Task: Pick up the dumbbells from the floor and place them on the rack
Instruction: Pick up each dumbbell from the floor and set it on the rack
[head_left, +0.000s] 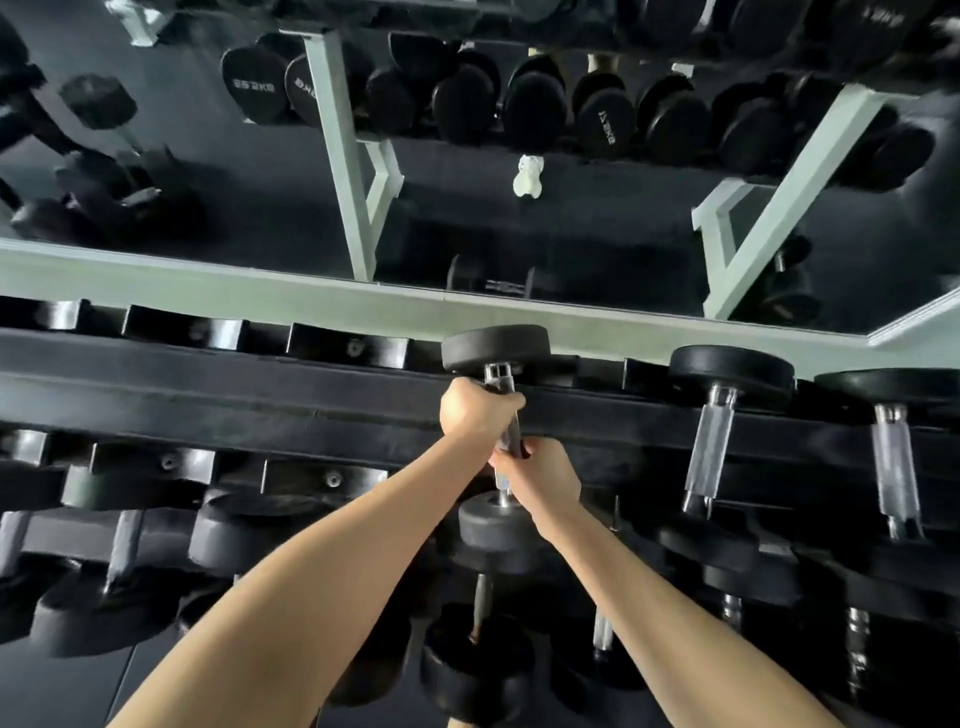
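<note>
A black dumbbell (496, 349) with round rubber heads and a steel handle lies across the top tier of the black rack (260, 410), at its middle. Both my hands grip its handle. My left hand (475, 408) is closed around the far part of the handle, just below the far head. My right hand (545, 475) is closed around the near part, above the near head (493, 527). The far head rests near the rack's back rail; the near head sits over the front rail.
Two more dumbbells (727, 426) lie on the top tier to the right. Lower tiers hold several dumbbells (249, 535). Empty saddles (348, 345) run along the top tier's left. A mirror (571, 208) behind the rack reflects further racks. Dark floor (78, 691) shows at bottom left.
</note>
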